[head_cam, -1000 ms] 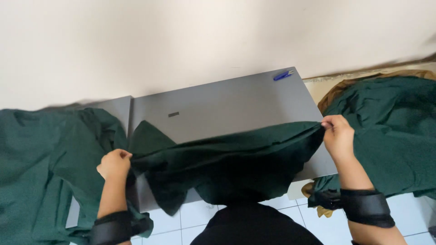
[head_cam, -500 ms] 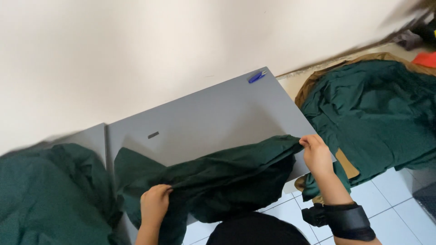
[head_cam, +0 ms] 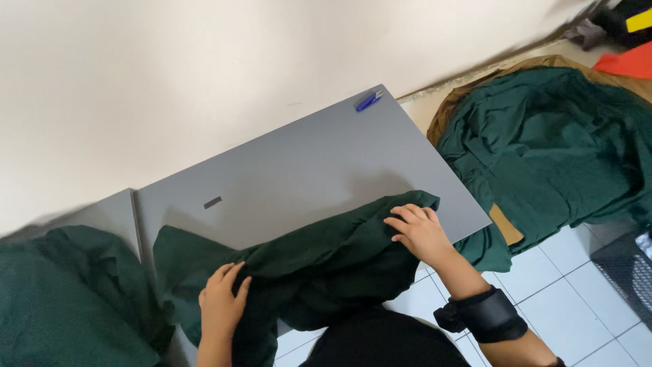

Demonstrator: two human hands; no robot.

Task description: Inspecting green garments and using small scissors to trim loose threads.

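A dark green garment (head_cam: 319, 265) was spread across the near edge of the grey board (head_cam: 305, 170), its front part hanging over that edge towards the person. The right hand (head_cam: 418, 232) was laid flat on the cloth's right end, fingers spread and pressing down, with nothing pinched. The left hand (head_cam: 221, 306) was set on the cloth at the board's near left corner, fingers curled loosely over a fold; whether the fabric was actually gripped could not be told. A black band (head_cam: 485, 314) was worn on the right wrist.

The step in hand was judged to be the laying-out and smoothing of the garment on the board. For the next move, the bunched folds between the hands would need to be drawn flat, with the overhang kept from sliding off.

At the board's far right corner a small blue clipper-like tool (head_cam: 369, 100) was seen. A heap of the same green cloth (head_cam: 557, 149) was piled on the floor to the board's right, and another heap (head_cam: 61, 299) lay to its left, by a second grey panel (head_cam: 102, 214).
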